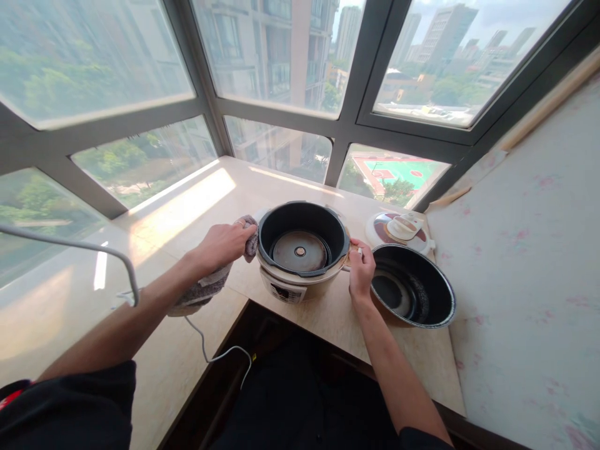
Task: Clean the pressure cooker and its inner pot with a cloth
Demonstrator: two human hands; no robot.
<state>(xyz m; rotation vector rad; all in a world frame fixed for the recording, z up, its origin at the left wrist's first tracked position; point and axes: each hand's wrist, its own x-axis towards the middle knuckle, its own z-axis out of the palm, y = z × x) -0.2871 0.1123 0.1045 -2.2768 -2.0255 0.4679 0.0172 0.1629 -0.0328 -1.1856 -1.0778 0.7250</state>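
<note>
An electric pressure cooker [323, 287] stands on the stone sill with its lid off. Its black inside shows a round heating plate [300, 251] at the bottom. My left hand [229, 242] is closed on a grey-brown cloth [251, 240], pressed to the left side of the cooker's rim. With fingers curled, my right hand [362, 267] grips the cooker's right edge, where a handle may be hidden. Just right of that hand sits a dark inner pot [415, 284], its inside bare. Behind the pot lies the white and brown lid [403, 230].
More grey cloth [206, 289] lies under my left forearm. A white cord [220, 356] hangs over the front edge of the sill [187, 344]. Another grey cable [94, 245] crosses at left. Windows close off the back, and a papered wall [520, 281] bounds the right.
</note>
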